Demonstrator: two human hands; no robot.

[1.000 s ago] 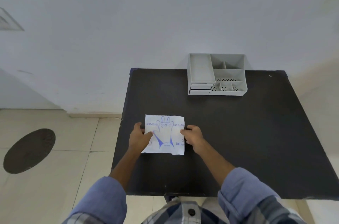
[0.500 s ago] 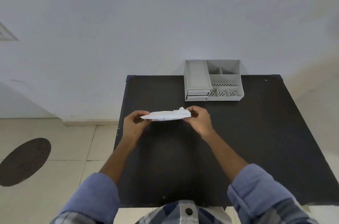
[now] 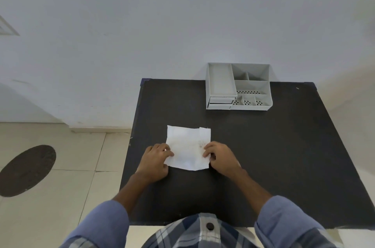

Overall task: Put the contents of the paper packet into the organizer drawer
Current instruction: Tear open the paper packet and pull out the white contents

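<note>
Pinching the paper packet point(image 3: 187, 147) by its near side edges, both hands point(image 3: 155, 161) point(image 3: 222, 159) keep it flat on the table point(image 3: 284, 156).

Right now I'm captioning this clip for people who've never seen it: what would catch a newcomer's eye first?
The white packet lying plain side up on the black table, near its left front, pinned at its near corners by the left hand and right hand. Next, the grey organizer at the table's far edge against the wall, its small drawer at the front left.
</note>
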